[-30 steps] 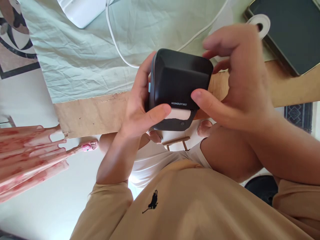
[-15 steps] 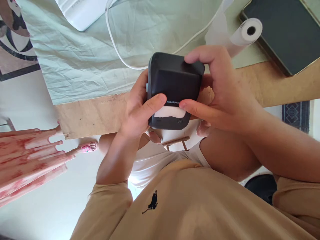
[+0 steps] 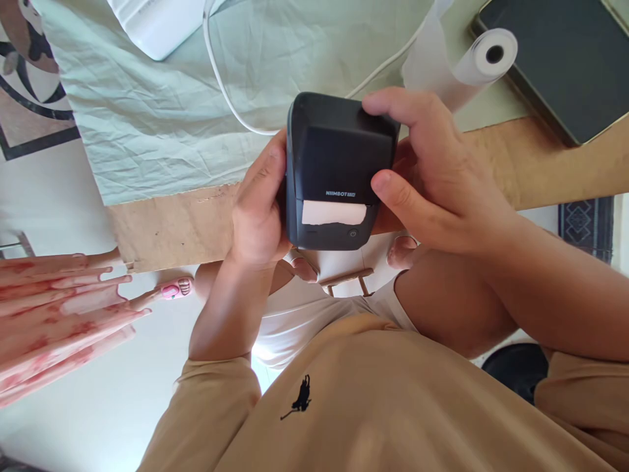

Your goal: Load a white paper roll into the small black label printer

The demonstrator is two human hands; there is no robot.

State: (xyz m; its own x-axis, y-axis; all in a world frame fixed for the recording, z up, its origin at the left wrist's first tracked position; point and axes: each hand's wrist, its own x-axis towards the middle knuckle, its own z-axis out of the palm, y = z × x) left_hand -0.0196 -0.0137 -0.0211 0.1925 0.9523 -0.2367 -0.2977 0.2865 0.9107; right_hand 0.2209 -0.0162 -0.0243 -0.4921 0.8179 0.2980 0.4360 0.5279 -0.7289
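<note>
Between my two hands is a black label printer [image 3: 344,157] with "NIIMBOT" lettering on its lid, held up over the table's front edge. A strip of white paper [image 3: 334,213] sticks out of its front slot, above a small power button. My left hand [image 3: 260,203] grips the printer's left side, thumb along the edge, other fingers hidden beneath. My right hand [image 3: 432,164] holds the right side, with its index finger on the back corner and its thumb on the lid near the right edge. The lid looks closed.
A partly unrolled white paper roll [image 3: 484,59] lies beside a dark tablet-like slab [image 3: 565,59] at the right. A white cable [image 3: 219,85] runs across the green cloth [image 3: 147,111]. A white device [image 3: 162,23] sits at the back left. Another person's pink-sandalled foot [image 3: 175,288] shows at left.
My left thumb has moved off the printer's front to its left side. My right thumb has slid up and right, uncovering the lettering. The printer has shifted slightly up and left.
</note>
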